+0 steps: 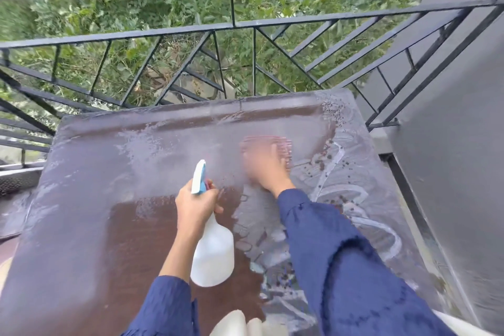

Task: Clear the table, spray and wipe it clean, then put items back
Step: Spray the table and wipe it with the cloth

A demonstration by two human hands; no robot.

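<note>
A brown table fills the lower view, its top wet and streaked with white foam. My left hand grips the neck of a white spray bottle with a blue and white nozzle pointing away from me over the table's middle. My right hand, blurred by motion, presses a pink striped cloth on the table's far right part. Foamy swirls and dark specks lie on the right side of the tabletop.
A black metal railing runs just behind the table, with green foliage beyond it. A grey wall stands close on the right. White rounded objects sit at the near edge below my arms.
</note>
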